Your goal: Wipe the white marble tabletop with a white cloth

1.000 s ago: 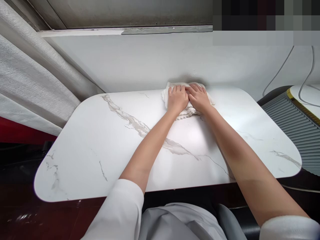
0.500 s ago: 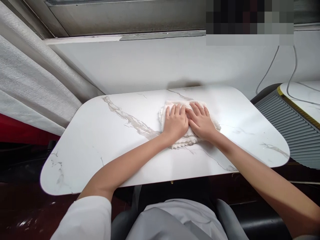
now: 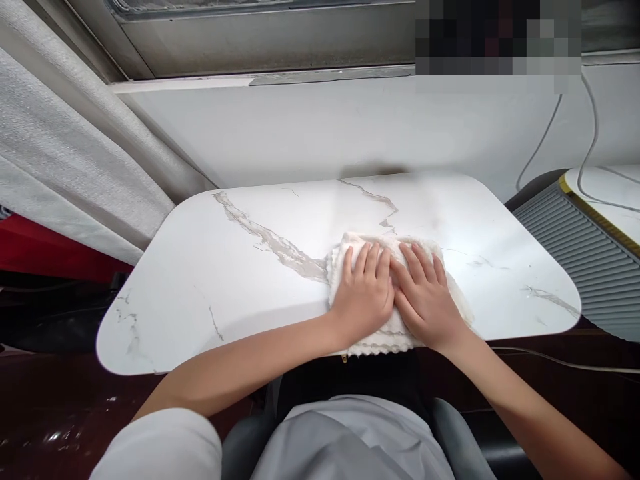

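A folded white cloth (image 3: pixel 383 343) with a scalloped edge lies on the white marble-patterned table (image 3: pixel 280 220), at its near edge right of centre. My left hand (image 3: pixel 364 287) rests flat on the cloth's left half, fingers stretched out toward the far side. Beside it, my right hand (image 3: pixel 427 297) lies open on the right half, fingers spread. The two hands meet at the thumbs and cover the middle of the cloth. The cloth's front edge reaches the table's near rim.
White curtains (image 3: pixel 75 127) hang at the left, above a red cloth (image 3: pixel 60 250). A white wall (image 3: pixel 280 133) stands behind the table. At the right are a grey ribbed cabinet (image 3: pixel 585 253) with a white top and a hanging cable (image 3: pixel 593 127).
Both hands have moved toward me, and slightly right, with the cloth beneath them, from the table's middle to its near edge. The view has shifted a little.
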A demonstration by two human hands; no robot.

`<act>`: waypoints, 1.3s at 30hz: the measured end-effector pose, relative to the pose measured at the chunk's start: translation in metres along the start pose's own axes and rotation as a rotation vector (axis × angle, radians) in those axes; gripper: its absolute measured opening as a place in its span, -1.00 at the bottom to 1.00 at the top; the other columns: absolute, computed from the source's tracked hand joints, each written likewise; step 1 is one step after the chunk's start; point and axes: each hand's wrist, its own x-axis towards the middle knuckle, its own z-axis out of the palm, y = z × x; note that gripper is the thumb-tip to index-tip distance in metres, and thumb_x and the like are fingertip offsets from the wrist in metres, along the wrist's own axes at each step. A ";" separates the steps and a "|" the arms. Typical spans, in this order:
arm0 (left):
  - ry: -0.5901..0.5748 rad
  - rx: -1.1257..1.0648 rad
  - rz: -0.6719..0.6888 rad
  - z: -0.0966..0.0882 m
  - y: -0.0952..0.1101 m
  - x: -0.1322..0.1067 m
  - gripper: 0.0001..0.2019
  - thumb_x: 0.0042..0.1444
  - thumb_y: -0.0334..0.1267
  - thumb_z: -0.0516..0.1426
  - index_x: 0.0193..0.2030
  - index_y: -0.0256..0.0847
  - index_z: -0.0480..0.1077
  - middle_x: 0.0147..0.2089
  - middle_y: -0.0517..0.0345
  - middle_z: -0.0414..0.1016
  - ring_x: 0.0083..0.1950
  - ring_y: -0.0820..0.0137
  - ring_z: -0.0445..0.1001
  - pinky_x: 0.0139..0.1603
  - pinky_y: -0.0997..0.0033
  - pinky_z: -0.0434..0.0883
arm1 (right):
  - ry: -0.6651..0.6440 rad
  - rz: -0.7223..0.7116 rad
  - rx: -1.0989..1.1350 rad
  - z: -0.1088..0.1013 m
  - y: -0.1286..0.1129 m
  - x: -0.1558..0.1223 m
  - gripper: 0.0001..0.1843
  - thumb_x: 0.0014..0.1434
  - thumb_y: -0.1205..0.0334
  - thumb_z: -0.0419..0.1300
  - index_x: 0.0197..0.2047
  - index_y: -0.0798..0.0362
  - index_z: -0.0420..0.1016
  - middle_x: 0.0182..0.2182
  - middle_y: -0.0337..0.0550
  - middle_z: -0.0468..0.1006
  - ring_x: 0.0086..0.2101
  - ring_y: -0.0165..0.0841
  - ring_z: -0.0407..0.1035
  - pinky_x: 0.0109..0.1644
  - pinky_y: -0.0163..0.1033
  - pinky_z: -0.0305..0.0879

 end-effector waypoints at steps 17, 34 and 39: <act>-0.112 -0.088 0.054 0.006 0.049 -0.004 -0.45 0.33 -0.24 -0.15 0.41 -0.42 0.09 0.48 -0.13 0.01 0.53 0.12 -0.11 0.50 -0.12 0.03 | 0.050 -0.004 0.034 -0.019 0.037 -0.048 -0.33 0.33 -0.02 -0.20 0.48 -0.31 -0.15 0.41 -0.22 0.06 0.40 -0.14 -0.12 0.40 0.28 -0.14; -0.089 -0.080 -0.010 0.032 0.043 0.069 -0.48 0.34 -0.27 -0.21 0.40 -0.35 0.09 0.47 0.01 0.10 0.51 0.26 -0.03 0.52 0.03 -0.09 | 0.005 0.006 -0.036 -0.021 0.089 0.014 -0.42 0.36 0.02 -0.26 0.38 -0.14 0.12 0.38 -0.07 0.13 0.37 -0.05 -0.06 0.36 0.31 -0.09; -0.021 -0.067 -0.065 0.045 0.027 0.104 -0.50 0.33 -0.28 -0.18 0.36 -0.31 0.17 0.42 0.02 0.20 0.48 0.25 0.06 0.51 0.08 -0.07 | 0.019 0.008 -0.083 -0.013 0.102 0.054 -0.40 0.33 0.11 -0.28 0.40 -0.17 0.08 0.36 -0.07 0.16 0.36 -0.10 -0.02 0.35 0.28 -0.07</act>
